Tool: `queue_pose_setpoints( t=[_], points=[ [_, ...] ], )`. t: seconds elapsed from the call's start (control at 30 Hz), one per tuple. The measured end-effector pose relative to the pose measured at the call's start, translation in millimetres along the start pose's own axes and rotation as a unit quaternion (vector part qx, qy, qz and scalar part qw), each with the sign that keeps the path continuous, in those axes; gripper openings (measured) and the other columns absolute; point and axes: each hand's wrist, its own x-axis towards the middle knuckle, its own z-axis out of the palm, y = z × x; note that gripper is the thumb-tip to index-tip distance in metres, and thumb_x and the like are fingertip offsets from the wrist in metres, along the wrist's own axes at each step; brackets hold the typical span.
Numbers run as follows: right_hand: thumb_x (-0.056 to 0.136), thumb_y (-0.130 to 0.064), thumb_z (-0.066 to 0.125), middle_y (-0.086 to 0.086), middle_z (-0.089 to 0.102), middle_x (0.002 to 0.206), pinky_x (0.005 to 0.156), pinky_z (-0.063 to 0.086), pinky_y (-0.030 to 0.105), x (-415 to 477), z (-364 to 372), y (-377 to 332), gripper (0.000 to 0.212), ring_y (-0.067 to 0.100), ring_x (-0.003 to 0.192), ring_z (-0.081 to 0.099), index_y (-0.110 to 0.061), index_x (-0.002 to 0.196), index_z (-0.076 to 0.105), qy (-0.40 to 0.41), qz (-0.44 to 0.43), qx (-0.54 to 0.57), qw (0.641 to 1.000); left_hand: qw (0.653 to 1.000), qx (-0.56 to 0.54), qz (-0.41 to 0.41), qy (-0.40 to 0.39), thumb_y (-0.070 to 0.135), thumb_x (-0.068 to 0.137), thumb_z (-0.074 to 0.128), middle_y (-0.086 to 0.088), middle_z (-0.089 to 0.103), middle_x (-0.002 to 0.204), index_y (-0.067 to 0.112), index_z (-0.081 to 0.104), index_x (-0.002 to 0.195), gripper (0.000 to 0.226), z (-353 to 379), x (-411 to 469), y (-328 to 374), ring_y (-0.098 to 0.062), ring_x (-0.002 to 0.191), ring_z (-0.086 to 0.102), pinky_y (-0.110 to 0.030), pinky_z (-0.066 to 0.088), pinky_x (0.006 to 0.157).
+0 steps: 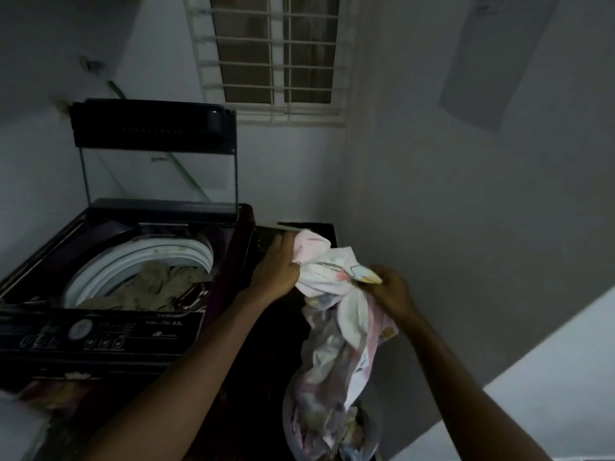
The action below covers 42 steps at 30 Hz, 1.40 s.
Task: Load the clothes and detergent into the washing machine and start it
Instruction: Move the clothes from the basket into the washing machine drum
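Observation:
A dark top-loading washing machine (229,261) stands at the left with its glass lid (156,134) raised upright. Olive-brown clothes (159,287) lie in its white drum. To the machine's right, both hands hold up a pale patterned white-and-pink cloth (339,327). My left hand (278,267) grips its upper bunch. My right hand (387,287) pinches an edge of it. The cloth's lower end trails down into a laundry basket (289,427) on the floor, where more light clothes lie. No detergent is in view.
The machine's control panel (93,337) with buttons faces me at the front. A barred window (276,51) is in the back wall. A grey wall (466,211) runs close on the right, with a white ledge (549,377) at the lower right.

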Motion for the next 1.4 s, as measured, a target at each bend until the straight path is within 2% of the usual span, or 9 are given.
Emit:
queue_pose_setpoints(
  t=[0.13, 0.3, 0.4, 0.53, 0.7, 1.03, 1.2, 1.3, 1.4],
  points=[
    [0.077, -0.024, 0.074, -0.002, 0.072, 0.08, 0.07, 0.048, 0.031, 17.2, -10.9, -20.4, 0.009, 0.01, 0.078, 0.066, -0.017, 0.084, 0.072, 0.073, -0.022, -0.014, 0.997, 0.99, 0.003, 0.032, -0.139, 0.043, 0.074, 0.056, -0.007, 0.057, 0.12, 0.019, 0.054, 0.121, 0.053, 3.6, -6.2, 1.8, -0.023, 0.118, 0.056, -0.045, 0.048, 0.098],
    [0.071, -0.036, 0.059, 0.002, 0.071, 0.077, 0.071, 0.049, 0.037, 27.1, -8.8, -61.7, 0.024, 0.021, 0.079, 0.066, -0.016, 0.078, 0.069, 0.09, -0.055, -0.076, 0.992, 0.964, -0.178, 0.05, -0.192, 0.029, 0.068, 0.081, 0.009, 0.03, 0.154, 0.024, 0.009, 0.157, 0.115, -13.0, -15.9, 24.3, -0.005, 0.14, 0.032, -0.028, 0.031, 0.115],
    [0.077, -0.033, 0.058, 0.007, 0.069, 0.074, 0.068, 0.049, 0.037, 29.8, -3.3, -82.8, 0.023, 0.023, 0.075, 0.064, -0.011, 0.074, 0.066, 0.089, -0.067, -0.083, 0.99, 0.957, -0.207, 0.1, -0.179, 0.018, 0.068, 0.091, 0.014, 0.039, 0.148, 0.026, 0.019, 0.152, 0.111, -12.1, -12.9, 40.4, -0.001, 0.135, 0.041, -0.025, 0.037, 0.11],
    [0.082, -0.026, 0.067, 0.007, 0.071, 0.081, 0.069, 0.049, 0.03, 35.0, 9.5, -120.4, 0.017, 0.015, 0.074, 0.064, -0.01, 0.084, 0.071, -0.001, -0.055, -0.065, 0.996, 0.978, -0.197, 0.068, -0.025, 0.048, 0.049, 0.095, 0.01, 0.061, 0.13, 0.027, 0.051, 0.133, 0.098, 5.4, -8.9, 45.1, -0.005, 0.121, 0.058, -0.033, 0.049, 0.103],
    [0.077, -0.009, 0.066, 0.008, 0.068, 0.106, 0.08, 0.052, 0.029, 24.2, -0.6, -135.2, 0.043, 0.017, 0.092, 0.065, 0.0, 0.119, 0.063, -0.146, -0.064, 0.109, 0.981, 0.953, -0.22, -0.033, 0.206, 0.019, 0.065, 0.089, 0.003, 0.067, 0.102, 0.011, 0.069, 0.114, 0.053, -9.3, -4.2, 69.8, -0.013, 0.092, 0.064, -0.021, 0.046, 0.072],
    [0.066, -0.048, 0.083, -0.006, 0.045, 0.145, 0.11, 0.038, 0.036, -14.5, 33.1, -17.8, 0.097, 0.01, 0.132, 0.045, -0.025, 0.146, 0.033, -0.11, 0.03, 0.09, 0.989, 0.735, -0.648, -0.122, 0.162, 0.005, 0.058, 0.08, -0.013, 0.073, 0.094, 0.003, 0.07, 0.1, 0.043, -21.0, 17.6, 103.2, -0.031, 0.081, 0.072, -0.046, 0.059, 0.076],
    [0.09, -0.02, 0.067, -0.001, 0.065, 0.117, 0.08, 0.045, 0.015, -18.2, 66.2, -2.1, 0.029, 0.012, 0.107, 0.062, -0.019, 0.118, 0.063, -0.033, 0.093, 0.095, 0.991, 0.666, -0.731, -0.134, 0.071, 0.012, 0.069, 0.073, -0.013, 0.062, 0.087, 0.008, 0.061, 0.104, 0.037, -26.2, 19.2, 83.8, -0.022, 0.062, 0.065, -0.032, 0.056, 0.062],
    [0.095, -0.007, 0.056, 0.02, 0.064, 0.114, 0.053, 0.042, 0.004, -16.6, 42.3, -4.0, 0.025, 0.009, 0.09, 0.065, 0.004, 0.117, 0.063, 0.012, 0.127, 0.086, 0.988, 0.704, -0.677, -0.133, 0.167, 0.008, 0.066, 0.077, -0.011, 0.069, 0.092, 0.003, 0.068, 0.104, 0.04, -41.1, 14.9, 56.9, -0.024, 0.072, 0.069, -0.034, 0.057, 0.067],
    [0.097, -0.001, 0.047, 0.013, 0.062, 0.109, 0.06, 0.045, 0.01, -8.4, 13.3, -22.4, 0.025, 0.024, 0.104, 0.059, 0.002, 0.118, 0.061, 0.1, 0.092, 0.108, 0.985, 0.859, -0.415, -0.126, 0.272, 0.019, 0.054, 0.086, -0.005, 0.074, 0.096, 0.013, 0.071, 0.097, 0.046, -48.9, 4.3, 36.3, -0.021, 0.088, 0.071, -0.034, 0.058, 0.076]
  ],
)
